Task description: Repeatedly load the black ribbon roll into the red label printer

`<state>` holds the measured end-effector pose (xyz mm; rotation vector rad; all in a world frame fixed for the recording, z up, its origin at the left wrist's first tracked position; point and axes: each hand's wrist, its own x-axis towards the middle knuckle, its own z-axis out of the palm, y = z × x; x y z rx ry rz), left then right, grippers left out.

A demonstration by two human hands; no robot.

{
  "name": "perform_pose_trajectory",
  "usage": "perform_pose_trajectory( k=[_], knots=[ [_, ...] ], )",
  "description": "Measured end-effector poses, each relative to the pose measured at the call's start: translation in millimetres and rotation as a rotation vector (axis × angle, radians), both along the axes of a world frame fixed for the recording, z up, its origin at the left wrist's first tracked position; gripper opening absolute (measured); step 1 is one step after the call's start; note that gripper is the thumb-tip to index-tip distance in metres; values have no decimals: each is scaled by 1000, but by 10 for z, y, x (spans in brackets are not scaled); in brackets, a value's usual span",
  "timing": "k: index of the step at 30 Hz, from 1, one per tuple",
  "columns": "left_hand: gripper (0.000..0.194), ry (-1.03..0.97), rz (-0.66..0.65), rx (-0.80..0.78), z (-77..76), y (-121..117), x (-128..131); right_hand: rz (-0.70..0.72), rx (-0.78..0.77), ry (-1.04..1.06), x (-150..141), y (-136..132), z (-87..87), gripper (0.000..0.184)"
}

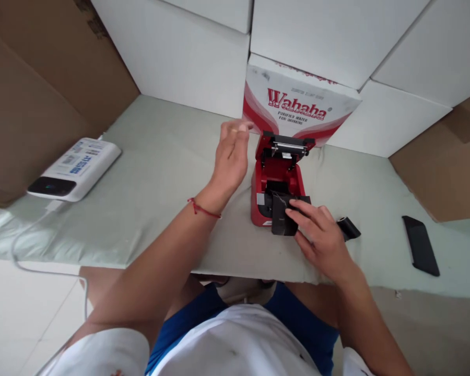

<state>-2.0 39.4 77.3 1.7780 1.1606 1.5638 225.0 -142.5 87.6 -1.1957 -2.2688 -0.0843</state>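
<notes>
White shirt (235,344) and blue shorts (303,324) lie closest, below the front edge of the long surface (172,156), which has a pale green, wrinkled cover. Large white boxes (196,57) form a wall along its back. A brown carton (43,78) stands at the left end and a brown box (446,156) at the right. Pale floor (27,313) shows beyond the front edge at lower left. Against the white wall, near the middle, leans or stands a white-and-red panel (297,107) lettered "Wahaha".

Just in front of that panel, the red machine (257,203) sits on the surface, its lid (268,143) raised, with dark parts inside. The left hand (233,151) is raised beside it, its grip released, fingers loosely bent; a red bracelet (206,211) circles the wrist. The right hand (317,232) grasps the black flat piece (282,219) over the machine's front right part.

Toward the left end lies a white device (78,167) with a dark panel, a pale cable (53,271) trailing from it over the edge. A black phone-like slab (421,245) lies well apart at right, and a small black roll (348,228) rests near the right hand.
</notes>
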Motion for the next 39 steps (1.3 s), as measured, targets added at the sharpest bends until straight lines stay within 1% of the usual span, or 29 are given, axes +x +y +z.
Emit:
perform_pose_trajectory(
  k=[3,5,7,9,11,13,16,19,22,24,28,31,33,35,36,39],
  knots=[
    [78,147,-110,-8,319,29,136,-33,92,91,-73,-10,-93,51],
    [81,262,-142,-32,484,-40,178,-43,129,139,-84,-33,-102,46],
    [82,375,-135,-24,591,-175,173,-39,148,177,-87,-63,-99,41],
    [81,511,-125,10,641,-358,135,-33,162,207,-92,-92,-101,38],
    [80,697,-137,22,638,-556,91,-35,176,234,-99,-112,-115,35],
    [77,855,-167,20,592,-738,63,-28,194,257,-100,-120,-136,34],
    [64,946,-175,74,481,-926,64,-3,205,269,-90,-113,-170,34],
    [58,971,-130,134,396,-999,93,20,205,276,-78,-95,-203,35],
    [59,1020,-95,127,370,-1009,125,41,202,299,-73,-82,-241,38],
    [60,1039,-101,123,364,-1008,139,41,200,315,-71,-78,-267,42],
    [57,957,-130,141,331,-980,119,27,187,331,-69,-63,-301,50],
    [53,821,-167,82,271,-886,19,23,186,331,-73,-47,-297,53],
    [45,683,-239,35,191,-790,-90,11,182,331,-76,-42,-286,52],
    [35,500,-342,7,59,-694,-201,2,172,332,-78,-44,-272,50],
    [41,419,-368,-35,-26,-654,-243,1,170,334,-80,-47,-265,49],
    [89,129,-407,-265,-309,-591,-269,-5,168,342,-87,-58,-251,46]
  ],
)
